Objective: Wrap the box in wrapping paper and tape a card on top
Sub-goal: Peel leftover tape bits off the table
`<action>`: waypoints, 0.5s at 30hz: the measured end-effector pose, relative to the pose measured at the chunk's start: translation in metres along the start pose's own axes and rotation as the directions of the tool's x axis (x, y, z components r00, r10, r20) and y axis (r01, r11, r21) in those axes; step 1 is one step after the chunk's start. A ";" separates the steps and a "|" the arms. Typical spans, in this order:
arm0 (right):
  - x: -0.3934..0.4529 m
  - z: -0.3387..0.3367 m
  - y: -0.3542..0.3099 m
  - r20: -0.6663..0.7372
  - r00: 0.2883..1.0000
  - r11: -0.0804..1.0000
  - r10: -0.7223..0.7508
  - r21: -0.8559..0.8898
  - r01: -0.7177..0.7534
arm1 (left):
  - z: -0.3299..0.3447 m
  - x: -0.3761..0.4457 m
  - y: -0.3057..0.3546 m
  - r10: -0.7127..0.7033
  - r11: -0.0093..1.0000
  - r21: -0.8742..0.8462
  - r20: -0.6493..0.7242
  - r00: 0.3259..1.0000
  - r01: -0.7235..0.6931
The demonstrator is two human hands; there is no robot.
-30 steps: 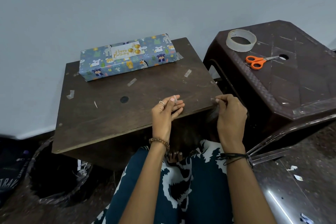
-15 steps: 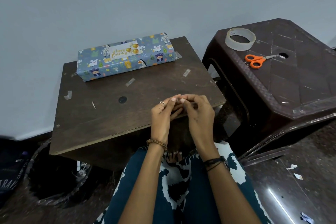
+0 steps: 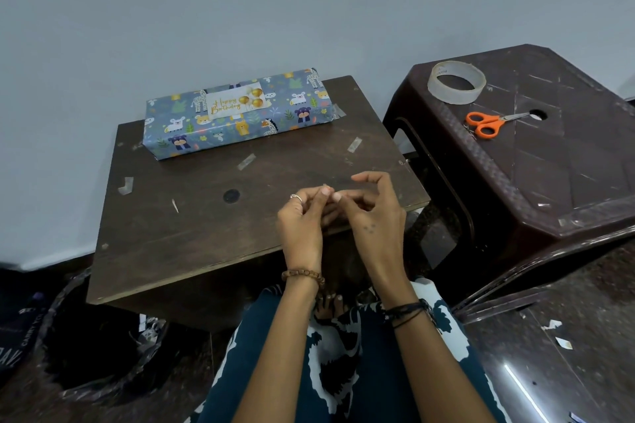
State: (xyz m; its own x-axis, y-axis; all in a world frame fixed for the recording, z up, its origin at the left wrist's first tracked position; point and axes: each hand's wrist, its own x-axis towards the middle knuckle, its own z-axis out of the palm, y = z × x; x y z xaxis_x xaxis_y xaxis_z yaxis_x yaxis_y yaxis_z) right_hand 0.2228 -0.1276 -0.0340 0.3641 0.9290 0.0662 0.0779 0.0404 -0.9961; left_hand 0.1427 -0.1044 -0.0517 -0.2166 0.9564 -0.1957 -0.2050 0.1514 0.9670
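Box (image 3: 237, 117) wrapped, card (image 3: 235, 102) on top, far side of bench (image 3: 171, 233); left hand (image 3: 302, 220) and right hand (image 3: 372, 209) fingers apparently pinching a tape scrap; next, probably carrying it to the card.

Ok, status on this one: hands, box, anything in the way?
Left hand and right hand pinched together, contents unclear. Wrapped box untouched, card on top. Nothing in the way.

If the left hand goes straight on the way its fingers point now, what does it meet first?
Almost at once the right hand: the left hand points up and right, and their fingertips seem to touch already. Beyond lies bare table; depth is unclear.
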 end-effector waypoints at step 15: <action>0.092 0.018 0.027 -0.001 0.987 0.561 -0.160 -0.823 0.090 | 0.007 0.073 0.015 0.101 0.978 0.182 0.000 0.995 -0.099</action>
State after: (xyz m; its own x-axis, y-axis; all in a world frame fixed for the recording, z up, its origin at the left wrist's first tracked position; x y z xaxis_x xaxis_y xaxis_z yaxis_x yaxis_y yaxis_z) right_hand 0.2415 -0.0340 -0.0560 0.3477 0.9102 0.2250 0.8405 -0.1963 -0.5051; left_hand 0.1301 -0.0306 -0.0504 -0.2358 0.9669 -0.0972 -0.0049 0.0988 0.9951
